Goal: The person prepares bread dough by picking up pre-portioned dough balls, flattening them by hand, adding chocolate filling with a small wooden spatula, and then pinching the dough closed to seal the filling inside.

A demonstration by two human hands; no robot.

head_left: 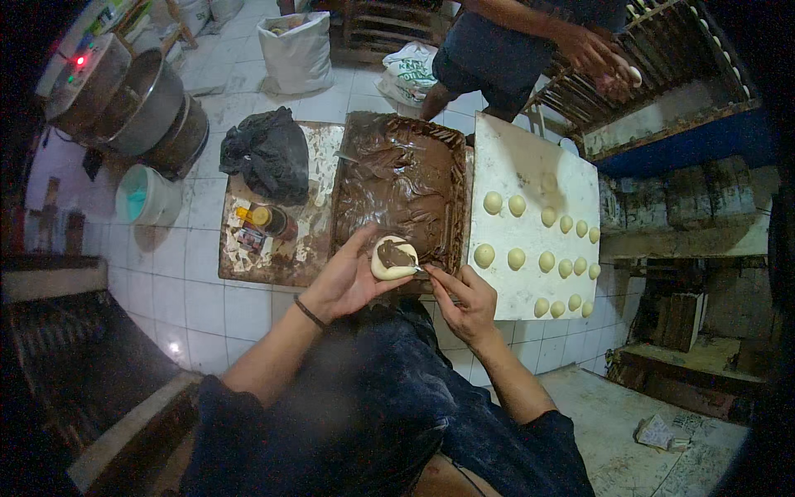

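Observation:
My left hand [341, 282] cups a round of pale dough [385, 270], its fingers and thumb around the sides. On top of the dough lies a smear of brown chocolate-looking paste [399, 252]. My right hand [469, 305] pinches a thin spreading tool [421, 268], whose tip meets the dough's right edge; most of the tool is hidden, so its exact kind is unclear. Just beyond both hands, a large tray of brown paste [402, 178] shows ridged, smeared contents. To its right, several dough balls [516, 258] sit in rows on a pale board [530, 153].
Left of the tray are a black plastic bag [269, 157] and a jar [269, 219] on a stained board. A mixer bowl [145, 103] and white bucket [149, 195] stand far left. A person's hand [609, 70] holds a dough ball near the slatted rack [662, 58].

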